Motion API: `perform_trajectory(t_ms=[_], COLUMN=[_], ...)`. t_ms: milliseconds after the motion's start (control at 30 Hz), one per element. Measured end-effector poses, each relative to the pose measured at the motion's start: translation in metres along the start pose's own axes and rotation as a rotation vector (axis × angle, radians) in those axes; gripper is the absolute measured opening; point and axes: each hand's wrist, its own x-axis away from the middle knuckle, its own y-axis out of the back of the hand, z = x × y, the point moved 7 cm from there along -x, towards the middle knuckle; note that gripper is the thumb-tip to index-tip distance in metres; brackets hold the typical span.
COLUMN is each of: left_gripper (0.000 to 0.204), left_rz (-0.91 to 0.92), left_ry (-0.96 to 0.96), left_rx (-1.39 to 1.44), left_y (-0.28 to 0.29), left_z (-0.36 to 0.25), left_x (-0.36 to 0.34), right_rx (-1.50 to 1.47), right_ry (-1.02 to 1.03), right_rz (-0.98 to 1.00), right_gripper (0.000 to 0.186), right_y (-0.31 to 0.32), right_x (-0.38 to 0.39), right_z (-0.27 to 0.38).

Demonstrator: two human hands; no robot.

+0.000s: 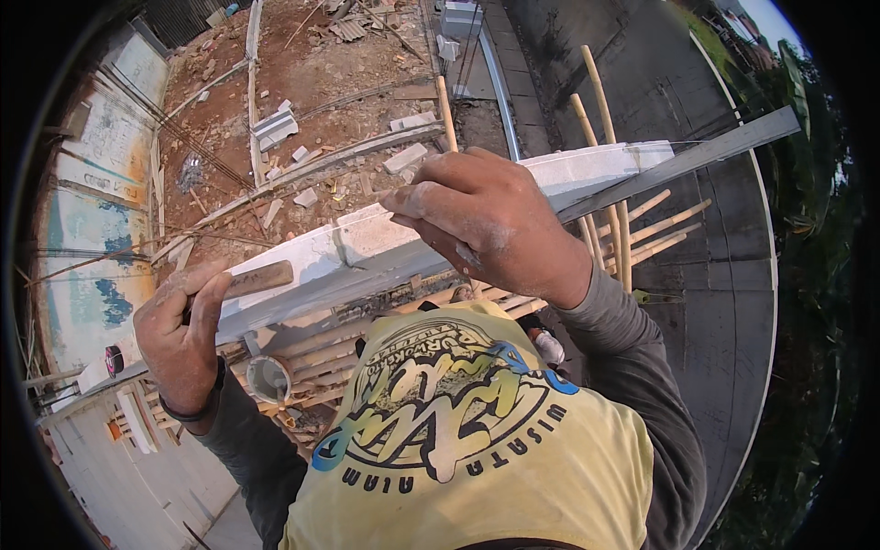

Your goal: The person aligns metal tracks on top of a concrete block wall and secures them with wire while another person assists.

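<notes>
Soft, even daylight without hard shadows; sharp centre, strong fisheye bending and black vignette at the rim.

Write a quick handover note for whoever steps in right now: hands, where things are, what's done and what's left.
Left hand: closed around a brown wooden tool handle; the tool's head is hidden.
Right hand: resting on top of the white block wall course, beside the long grey metal straightedge.
Done: white blocks sit in a row along the wall top.
Left: cannot tell from this view; bamboo scaffold poles stand beyond the wall.

A building site: bamboo scaffolding (605, 137), rubble-strewn ground (321, 82) (loose blocks), unfinished wall (348, 243).
</notes>
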Motion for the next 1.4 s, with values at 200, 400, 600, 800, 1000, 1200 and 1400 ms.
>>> perform_trajectory(t_ms=[200, 400, 600, 800, 1000, 1200, 1400], left_gripper=[0.013, 0.018, 0.021, 0.025, 0.025, 0.027, 0.026], left_rz=[-0.021, -0.100, -0.114, -0.237, -0.281, -0.288, -0.314], left_ry=[-0.516, -0.224, -0.026, 0.017, 0.052, 0.043, 0.006], left_rx=[-0.305, -0.030, -0.085, -0.185, -0.222, -0.196, -0.242], left_y=[0.026, 0.064, 0.090, 0.111, 0.122, 0.127, 0.127], left_z=[0.012, 0.051, 0.078, 0.101, 0.117, 0.136, 0.139], left_x=[0.029, 0.059, 0.075, 0.091, 0.109, 0.111, 0.104], right_rx=[-0.039, -0.207, -0.274, -0.351, -0.394, -0.373, -0.149], right_ry=[0.015, 0.069, -0.030, 0.121, 0.156, 0.059, -0.261], right_rz=[0.150, 0.263, 0.504, 0.509, 0.531, 0.530, 0.587], right_gripper=[0.015, 0.006, 0.024, 0.028, 0.028, 0.030, 0.026], right_y=[-0.026, -0.070, -0.117, -0.147, -0.167, -0.124, -0.087], right_x=[-0.047, -0.077, -0.105, -0.133, -0.145, -0.129, -0.109], right_z=[0.054, 0.104, 0.139, 0.163, 0.196, 0.162, 0.116])
